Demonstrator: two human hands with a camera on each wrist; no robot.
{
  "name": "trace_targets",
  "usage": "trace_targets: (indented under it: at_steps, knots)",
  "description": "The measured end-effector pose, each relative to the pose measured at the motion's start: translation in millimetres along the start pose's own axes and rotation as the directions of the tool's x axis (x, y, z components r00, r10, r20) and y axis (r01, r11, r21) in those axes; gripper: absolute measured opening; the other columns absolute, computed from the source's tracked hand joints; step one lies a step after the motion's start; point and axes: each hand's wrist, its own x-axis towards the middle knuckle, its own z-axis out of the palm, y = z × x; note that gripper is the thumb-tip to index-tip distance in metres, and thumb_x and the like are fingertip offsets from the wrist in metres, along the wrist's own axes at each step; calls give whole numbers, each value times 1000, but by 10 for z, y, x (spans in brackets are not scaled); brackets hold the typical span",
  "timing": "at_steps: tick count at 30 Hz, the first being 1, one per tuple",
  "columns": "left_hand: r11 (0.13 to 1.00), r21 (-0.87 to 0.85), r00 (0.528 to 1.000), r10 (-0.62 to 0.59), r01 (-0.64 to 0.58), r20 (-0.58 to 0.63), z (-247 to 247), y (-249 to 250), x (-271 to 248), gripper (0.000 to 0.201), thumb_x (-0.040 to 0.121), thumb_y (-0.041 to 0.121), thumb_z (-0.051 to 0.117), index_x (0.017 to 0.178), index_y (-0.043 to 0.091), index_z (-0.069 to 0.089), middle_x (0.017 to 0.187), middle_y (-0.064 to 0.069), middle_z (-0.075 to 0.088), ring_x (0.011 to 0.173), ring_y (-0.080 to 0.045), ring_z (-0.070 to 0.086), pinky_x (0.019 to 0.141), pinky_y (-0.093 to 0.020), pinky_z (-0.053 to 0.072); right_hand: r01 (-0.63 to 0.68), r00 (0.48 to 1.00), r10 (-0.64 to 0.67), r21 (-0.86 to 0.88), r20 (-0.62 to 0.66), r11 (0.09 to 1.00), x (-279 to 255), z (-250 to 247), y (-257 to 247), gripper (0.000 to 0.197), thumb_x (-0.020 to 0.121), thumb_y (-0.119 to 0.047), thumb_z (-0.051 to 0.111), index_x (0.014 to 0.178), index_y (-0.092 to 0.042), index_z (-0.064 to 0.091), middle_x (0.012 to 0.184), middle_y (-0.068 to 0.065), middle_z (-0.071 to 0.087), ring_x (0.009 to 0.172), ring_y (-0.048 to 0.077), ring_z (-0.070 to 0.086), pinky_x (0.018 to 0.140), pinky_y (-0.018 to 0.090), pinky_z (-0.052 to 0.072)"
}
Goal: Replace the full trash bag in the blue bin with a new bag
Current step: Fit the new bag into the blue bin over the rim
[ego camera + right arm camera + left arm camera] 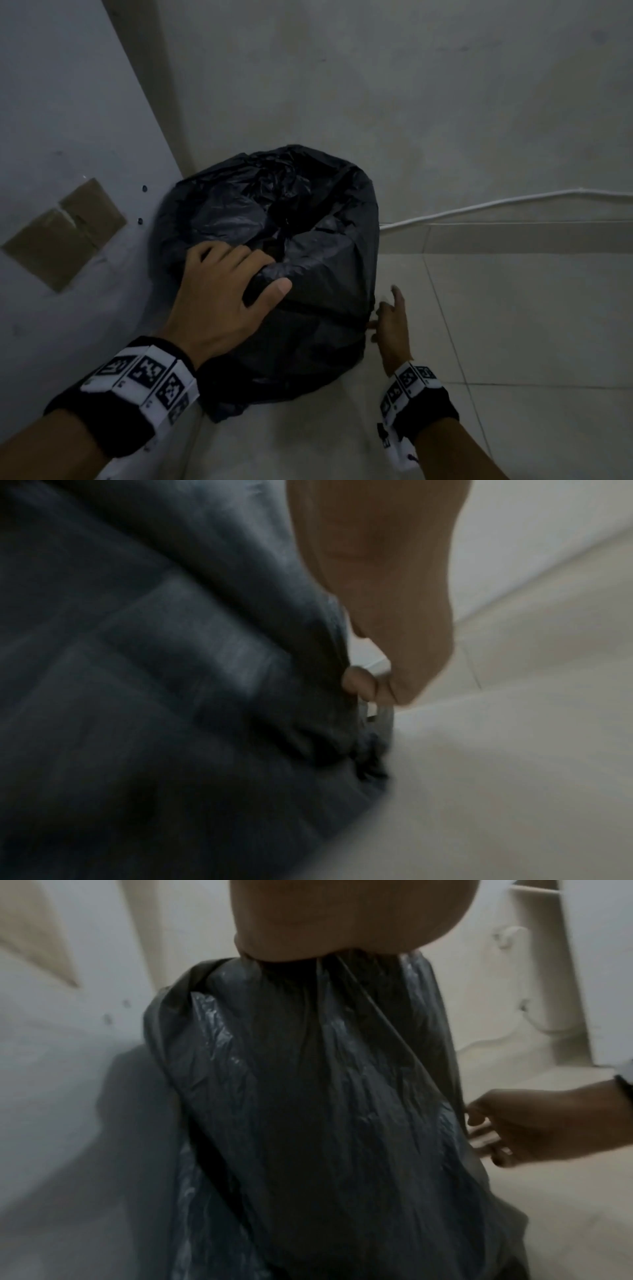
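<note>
A black trash bag [308, 240] is draped over a round bin standing in a corner; the bag hides the bin, so none of its blue shows. My left hand [226, 284] lies on the near top edge. Its fingers curl over the bag-covered rim and the thumb presses the outside. In the left wrist view only the palm [342, 915] shows above the stretched bag [325, 1096]. My right hand [390, 318] is low at the bag's right side. Its curled fingers [359, 680] pinch the loose plastic [171, 669] there, also seen in the left wrist view [486, 1129].
A grey panel with brown tape patches [65, 233] stands close on the left. A white cable [479, 205] runs along the foot of the back wall. Pale floor tiles [513, 342] stretch to the right. White shelving [548, 988] shows beyond the bag.
</note>
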Motion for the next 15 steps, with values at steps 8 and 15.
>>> trace_targets:
  at_steps: [8, 15]
  knots:
    - [989, -25, 986, -145, 143, -88, -22, -224, -19, 68, 96, 60, 13, 75, 14, 60, 89, 0, 57, 95, -25, 48, 97, -54, 32, -452, 879, 425, 94, 218, 887, 82, 51, -29, 28, 95, -35, 55, 99, -8, 59, 83, 10, 59, 61, 19, 47, 55, 27, 32]
    - [956, 24, 954, -291, 293, -69, -29, -323, -39, 52, 92, 49, 23, 76, 14, 59, 93, -5, 60, 97, -30, 50, 89, -46, 33, -357, 920, 382, -218, 85, 908, 72, -51, 235, 18, 98, -13, 49, 99, -1, 62, 92, 13, 65, 74, 24, 59, 64, 34, 50]
